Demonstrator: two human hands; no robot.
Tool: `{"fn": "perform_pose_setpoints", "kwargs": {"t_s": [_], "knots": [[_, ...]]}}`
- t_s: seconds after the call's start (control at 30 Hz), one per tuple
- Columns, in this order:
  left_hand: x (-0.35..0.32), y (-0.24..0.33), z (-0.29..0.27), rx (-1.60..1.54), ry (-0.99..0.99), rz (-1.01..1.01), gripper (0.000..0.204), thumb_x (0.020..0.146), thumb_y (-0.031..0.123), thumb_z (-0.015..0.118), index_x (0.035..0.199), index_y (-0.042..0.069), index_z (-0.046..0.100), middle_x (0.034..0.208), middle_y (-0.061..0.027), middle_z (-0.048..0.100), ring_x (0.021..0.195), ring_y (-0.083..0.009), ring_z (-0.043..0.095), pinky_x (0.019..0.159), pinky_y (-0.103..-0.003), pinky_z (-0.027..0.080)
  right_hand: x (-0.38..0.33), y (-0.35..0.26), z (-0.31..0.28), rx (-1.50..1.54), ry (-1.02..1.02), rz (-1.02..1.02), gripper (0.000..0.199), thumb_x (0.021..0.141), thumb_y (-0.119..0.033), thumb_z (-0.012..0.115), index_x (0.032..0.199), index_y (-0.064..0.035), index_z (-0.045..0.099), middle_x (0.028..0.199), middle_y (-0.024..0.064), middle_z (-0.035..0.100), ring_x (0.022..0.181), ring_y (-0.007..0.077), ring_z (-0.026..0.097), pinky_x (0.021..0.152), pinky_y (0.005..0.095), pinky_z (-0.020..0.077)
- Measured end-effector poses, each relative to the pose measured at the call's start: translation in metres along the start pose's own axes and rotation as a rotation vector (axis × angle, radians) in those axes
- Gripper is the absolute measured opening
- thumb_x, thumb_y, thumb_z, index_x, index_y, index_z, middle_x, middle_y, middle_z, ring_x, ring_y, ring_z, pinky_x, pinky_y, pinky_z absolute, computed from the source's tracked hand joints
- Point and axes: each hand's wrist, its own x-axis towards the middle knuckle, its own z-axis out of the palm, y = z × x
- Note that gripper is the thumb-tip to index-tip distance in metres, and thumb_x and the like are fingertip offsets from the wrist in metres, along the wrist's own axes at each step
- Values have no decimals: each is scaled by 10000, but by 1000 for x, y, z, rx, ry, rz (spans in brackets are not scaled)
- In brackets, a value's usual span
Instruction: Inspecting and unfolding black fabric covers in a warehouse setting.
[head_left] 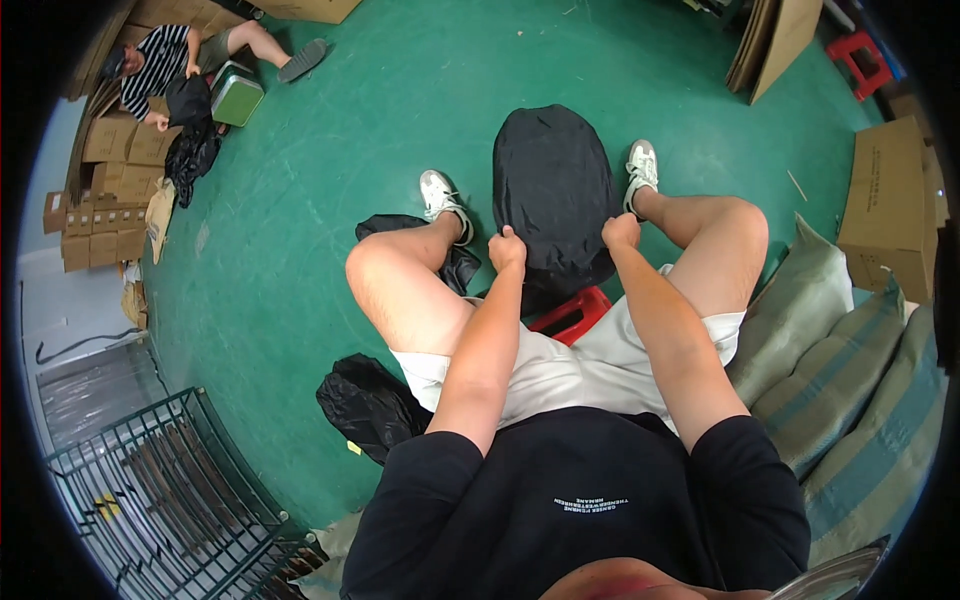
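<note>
Between my lower legs stands a rounded, oblong shape wrapped in a black fabric cover (pixel 553 170). What lies beneath the fabric is hidden. My left hand (pixel 508 249) is closed on the cover's near left edge, its thumb on top. At the near right edge my right hand (pixel 621 233) grips the same cover, fingers curled under. The fabric looks stretched smooth on top and wrinkled along its near side. Just below it, between my thighs, part of a red plastic stool (pixel 572 316) shows.
Crumpled black fabric (pixel 372 405) lies left of my hip, with more beside my left foot. Woven sacks (pixel 850 375) and a carton (pixel 885 205) stand at right. A metal rack (pixel 165 490) is at lower left. Far left, another person (pixel 160 65) handles black fabric beside a green box (pixel 238 98).
</note>
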Motion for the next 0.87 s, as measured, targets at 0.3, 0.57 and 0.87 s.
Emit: {"fn": "perform_pose_setpoints", "kwargs": {"t_s": [0.3,0.57,0.87], "knots": [[-19,3,-6,45,-120,15,528,856,294,655,1255,-32,539,1313,-242,540,1203,-396,528,983,-443,441,-17,6,-21,-77,58,57,450,864,-147,600,1239,-14,390,1229,233,578,1103,385,603,921,480,489],[-31,9,14,396,-59,766,1058,739,455,737,1494,6,148,1561,-232,108,1447,-387,112,1172,-468,157,2,-39,-22,-195,344,-563,550,782,-188,650,1261,-29,431,1335,213,432,1313,390,366,1056,494,334],[-52,9,19,751,-308,615,1208,749,699,625,1529,59,-40,1589,-189,-110,1465,-360,-121,1173,-530,13,60,-129,-18,-195,218,-1062,776,838,-372,659,1490,-187,282,1567,168,178,1436,386,183,1151,525,206]]}}
